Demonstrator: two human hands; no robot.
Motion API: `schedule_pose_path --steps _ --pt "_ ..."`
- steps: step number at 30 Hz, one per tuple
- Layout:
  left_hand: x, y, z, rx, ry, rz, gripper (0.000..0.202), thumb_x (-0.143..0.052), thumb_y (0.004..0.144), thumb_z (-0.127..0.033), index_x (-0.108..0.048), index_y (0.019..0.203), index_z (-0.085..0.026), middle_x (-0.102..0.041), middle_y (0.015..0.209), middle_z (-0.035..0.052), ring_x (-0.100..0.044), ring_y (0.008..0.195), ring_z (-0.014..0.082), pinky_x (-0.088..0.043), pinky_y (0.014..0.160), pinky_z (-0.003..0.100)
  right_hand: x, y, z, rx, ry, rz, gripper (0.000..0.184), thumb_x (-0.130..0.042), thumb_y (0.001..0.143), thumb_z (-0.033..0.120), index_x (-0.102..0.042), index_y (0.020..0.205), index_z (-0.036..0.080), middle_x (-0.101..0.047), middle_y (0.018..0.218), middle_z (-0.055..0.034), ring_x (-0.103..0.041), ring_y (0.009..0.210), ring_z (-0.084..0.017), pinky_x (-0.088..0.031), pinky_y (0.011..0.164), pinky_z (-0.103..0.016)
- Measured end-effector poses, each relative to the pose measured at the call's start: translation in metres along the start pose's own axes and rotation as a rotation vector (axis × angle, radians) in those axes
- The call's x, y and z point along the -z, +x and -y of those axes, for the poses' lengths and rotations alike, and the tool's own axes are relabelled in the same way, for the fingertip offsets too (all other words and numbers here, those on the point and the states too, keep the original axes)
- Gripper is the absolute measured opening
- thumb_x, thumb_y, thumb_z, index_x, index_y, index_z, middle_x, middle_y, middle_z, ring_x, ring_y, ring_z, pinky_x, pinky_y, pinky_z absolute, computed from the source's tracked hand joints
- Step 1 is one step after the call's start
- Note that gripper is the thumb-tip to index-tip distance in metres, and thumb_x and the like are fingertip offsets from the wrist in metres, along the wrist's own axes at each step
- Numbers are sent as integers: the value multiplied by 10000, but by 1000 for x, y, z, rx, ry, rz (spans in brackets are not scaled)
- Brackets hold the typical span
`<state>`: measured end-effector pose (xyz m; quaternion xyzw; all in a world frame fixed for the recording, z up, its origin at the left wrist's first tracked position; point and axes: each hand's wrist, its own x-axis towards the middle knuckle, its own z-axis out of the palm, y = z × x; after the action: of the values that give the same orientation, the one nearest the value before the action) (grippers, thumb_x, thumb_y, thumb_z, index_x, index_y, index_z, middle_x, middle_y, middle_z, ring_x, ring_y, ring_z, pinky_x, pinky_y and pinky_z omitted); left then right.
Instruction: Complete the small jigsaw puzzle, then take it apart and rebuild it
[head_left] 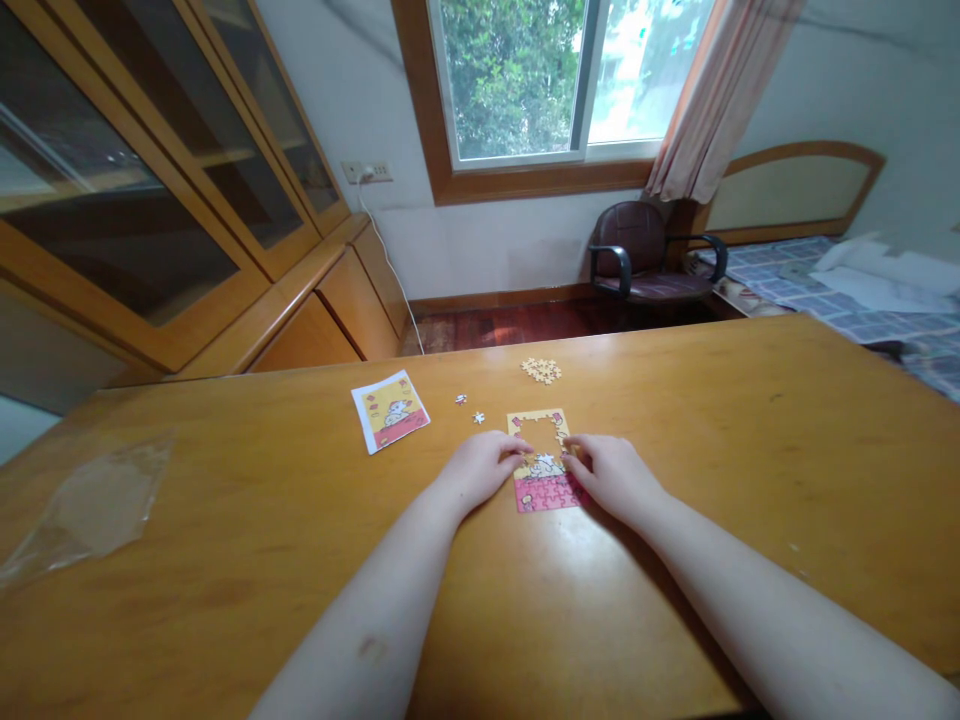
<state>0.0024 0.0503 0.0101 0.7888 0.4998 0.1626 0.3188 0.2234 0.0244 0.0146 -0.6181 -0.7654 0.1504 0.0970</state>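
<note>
A partly filled jigsaw puzzle [547,495] lies flat on the wooden table, its pink lower rows in place and an open gap in its upper middle. At its left border, my left hand [484,468] has bent fingers closed on the edge, the fingertips reaching over the frame. My right hand [611,472] grips the opposite border between thumb and curled fingers. Whether a small piece is under the fingertips cannot be made out. Two loose puzzle pieces, one piece [478,417] nearer and another piece [461,399] farther, lie beyond my left hand.
A pile of puzzle pieces [541,371] sits near the far edge of the table [300,620]. On the left are a picture sheet [391,411] and a clear plastic bag [97,500]. Behind the table stand an office chair [637,250] and a glass-door cabinet [150,180].
</note>
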Motion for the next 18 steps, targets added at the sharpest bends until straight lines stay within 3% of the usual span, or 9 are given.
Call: schedule_pose_path --steps 10,18 --pt "5 -1 -4 94 29 54 243 -571 836 -269 -721 1028 -262 -714 1094 12 -642 1003 189 -478 887 280 0 0 -1 6 8 1 317 -471 911 352 -667 1109 200 -733 940 -62 -654 896 -215 -417 788 -297" --pt "8 0 -6 141 151 56 189 -642 785 -298 -721 951 -249 -722 955 13 -651 883 185 -474 786 270 0 0 0 -5 23 9 330 -468 913 360 -660 1125 196 -730 966 -69 -652 910 -218 -424 803 -302"
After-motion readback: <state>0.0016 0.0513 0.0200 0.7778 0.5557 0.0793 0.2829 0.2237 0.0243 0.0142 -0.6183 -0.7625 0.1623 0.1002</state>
